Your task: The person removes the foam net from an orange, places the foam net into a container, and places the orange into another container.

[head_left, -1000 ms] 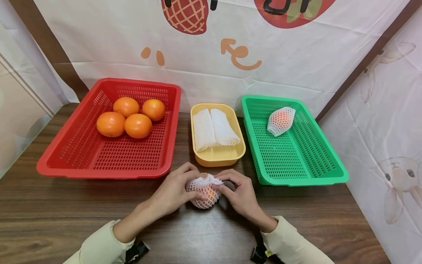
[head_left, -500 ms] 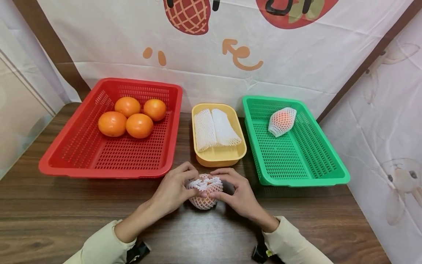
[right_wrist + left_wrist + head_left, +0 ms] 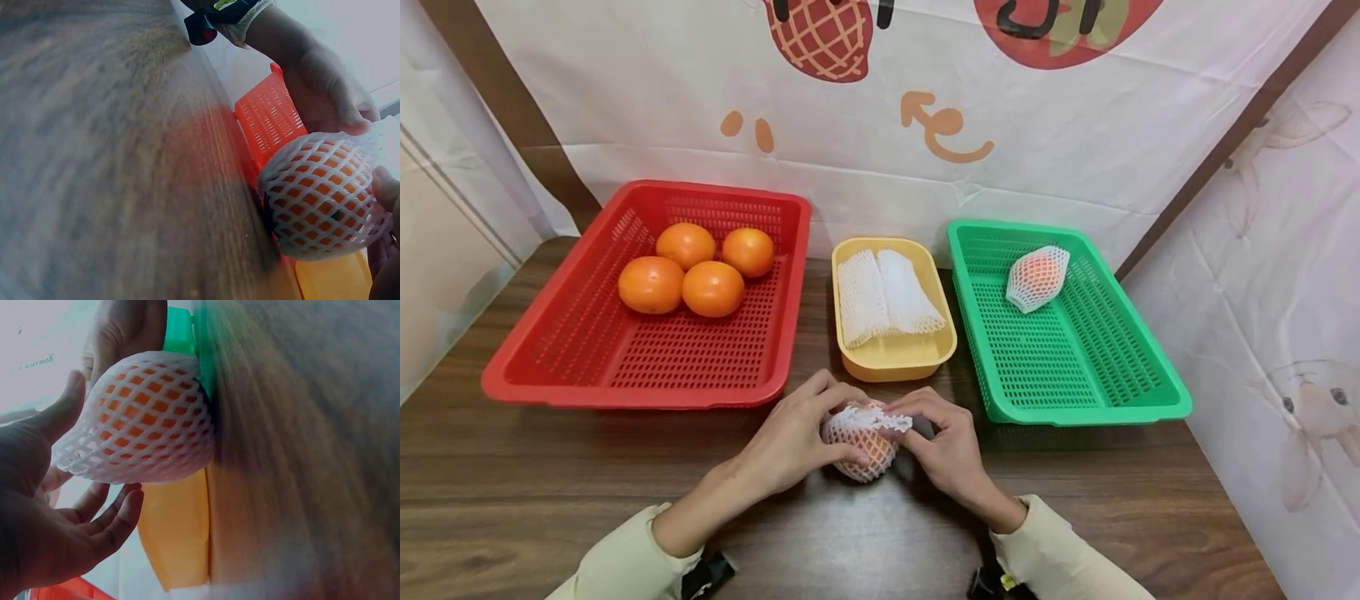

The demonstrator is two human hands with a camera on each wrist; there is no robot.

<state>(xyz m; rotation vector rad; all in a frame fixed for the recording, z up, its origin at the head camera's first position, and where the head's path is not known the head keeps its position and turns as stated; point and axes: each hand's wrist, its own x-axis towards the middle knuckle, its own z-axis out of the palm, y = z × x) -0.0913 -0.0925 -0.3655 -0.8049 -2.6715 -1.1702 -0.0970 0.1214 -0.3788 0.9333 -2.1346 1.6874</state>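
An orange in white foam net (image 3: 861, 444) sits on the wooden table (image 3: 550, 467) in front of the yellow tray (image 3: 897, 362). My left hand (image 3: 797, 437) cups its left side, thumb across the net. My right hand (image 3: 943, 442) pinches the loose net edge (image 3: 895, 422) at the top right. The left wrist view shows the netted orange (image 3: 147, 419) close up, and the right wrist view shows the netted orange (image 3: 322, 194) from the other side. Two folded foam nets (image 3: 887, 296) lie in the yellow tray.
A red basket (image 3: 550, 367) at the left holds several bare oranges (image 3: 696, 267). A green basket (image 3: 1075, 367) at the right holds one netted orange (image 3: 1036, 277). A printed white cloth (image 3: 880, 125) hangs behind, and another covers the right side.
The right hand's fingers shifted from over the top of the orange to its right, now pulling the net edge out to the right. The left hand holds on as before.
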